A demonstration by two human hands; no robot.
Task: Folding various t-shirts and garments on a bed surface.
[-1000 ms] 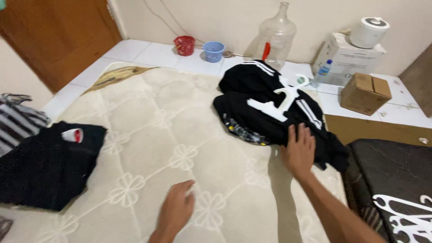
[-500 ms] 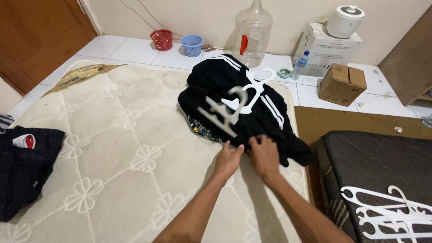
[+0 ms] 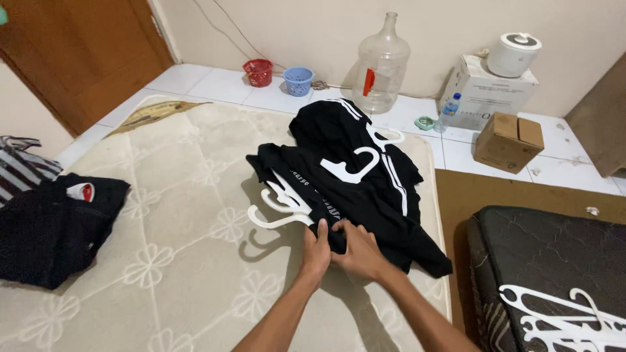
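Note:
A heap of black clothes with white stripes [image 3: 365,176] lies on the cream quilted mattress [image 3: 189,215], with white plastic hangers [image 3: 280,205] among the folds. Both hands meet at the heap's near edge. My left hand [image 3: 316,251] pinches the black fabric just under a white hanger that sticks out to the left. My right hand [image 3: 358,251] grips the same fabric edge beside it, fingers curled into the cloth.
A folded black garment [image 3: 55,228] lies at the mattress's left, striped cloth [image 3: 26,173] beyond it. A dark mattress with white hangers [image 3: 561,319] is at the right. On the tiled floor stand a water jug [image 3: 381,65], two small baskets [image 3: 280,75] and cardboard boxes [image 3: 508,137].
The heap has been pulled nearer and leftward. A garment with its white hanger now sticks out at the left, and both hands have closed on the fabric's near edge.

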